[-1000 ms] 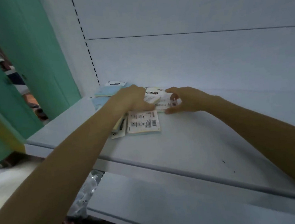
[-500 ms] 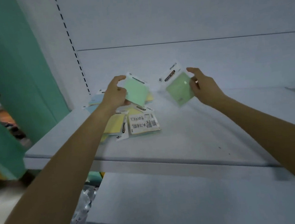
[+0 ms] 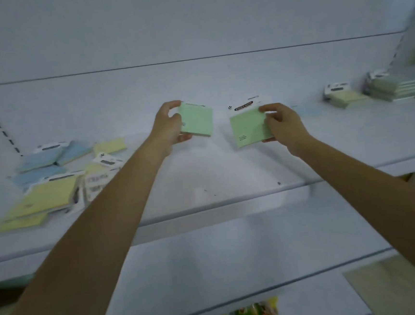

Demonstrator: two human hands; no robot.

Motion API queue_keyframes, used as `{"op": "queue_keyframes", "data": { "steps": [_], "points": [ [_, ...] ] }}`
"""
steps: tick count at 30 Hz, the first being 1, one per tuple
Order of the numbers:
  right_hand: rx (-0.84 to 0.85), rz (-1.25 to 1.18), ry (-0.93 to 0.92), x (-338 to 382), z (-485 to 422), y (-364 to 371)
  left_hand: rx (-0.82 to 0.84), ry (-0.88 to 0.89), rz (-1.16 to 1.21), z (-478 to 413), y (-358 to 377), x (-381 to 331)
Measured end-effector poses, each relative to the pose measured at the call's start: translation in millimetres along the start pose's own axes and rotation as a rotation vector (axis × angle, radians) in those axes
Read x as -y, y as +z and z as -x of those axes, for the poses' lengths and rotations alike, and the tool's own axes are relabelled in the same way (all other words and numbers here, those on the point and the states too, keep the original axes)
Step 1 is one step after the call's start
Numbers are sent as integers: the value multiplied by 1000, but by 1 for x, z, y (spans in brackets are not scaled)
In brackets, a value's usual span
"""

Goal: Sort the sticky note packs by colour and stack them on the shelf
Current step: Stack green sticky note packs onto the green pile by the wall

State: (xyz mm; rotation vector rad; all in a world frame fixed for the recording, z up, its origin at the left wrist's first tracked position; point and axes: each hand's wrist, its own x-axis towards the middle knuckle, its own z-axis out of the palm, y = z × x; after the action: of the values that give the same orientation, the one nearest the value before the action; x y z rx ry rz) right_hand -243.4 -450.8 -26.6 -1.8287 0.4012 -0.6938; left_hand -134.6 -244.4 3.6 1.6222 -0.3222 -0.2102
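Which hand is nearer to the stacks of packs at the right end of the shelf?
The right hand. It holds a green pack closer to those stacks, with bare shelf between. The left hand, with its own green pack, is farther left.

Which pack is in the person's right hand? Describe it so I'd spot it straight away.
Start at the white shelf and follow the arm on the right up to the right hand. It holds a green pack in the air above the shelf. Unlike the green pack in the left hand, this one shows a white header card with a dark label on top.
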Motion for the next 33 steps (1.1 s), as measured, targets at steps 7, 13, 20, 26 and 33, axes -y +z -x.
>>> {"op": "queue_keyframes", "data": {
  "steps": [7, 13, 20, 26, 33],
  "points": [
    [-28, -15, 142, -42, 1, -159, 139, 63, -2, 19, 173, -11],
    [-22, 88, 126, -82, -7, -290, 155, 179, -160, 21, 297, -8],
    [-33, 242, 100, -121, -54, -372, 133, 208, -259, -1, 391, -11],
    [-101, 142, 119, -126, -124, -409, 118, 207, -241, -50, 451, -18],
    [-178, 97, 122, -129, -207, -450, 93, 217, -212, -104, 503, -29]
  ]
}}
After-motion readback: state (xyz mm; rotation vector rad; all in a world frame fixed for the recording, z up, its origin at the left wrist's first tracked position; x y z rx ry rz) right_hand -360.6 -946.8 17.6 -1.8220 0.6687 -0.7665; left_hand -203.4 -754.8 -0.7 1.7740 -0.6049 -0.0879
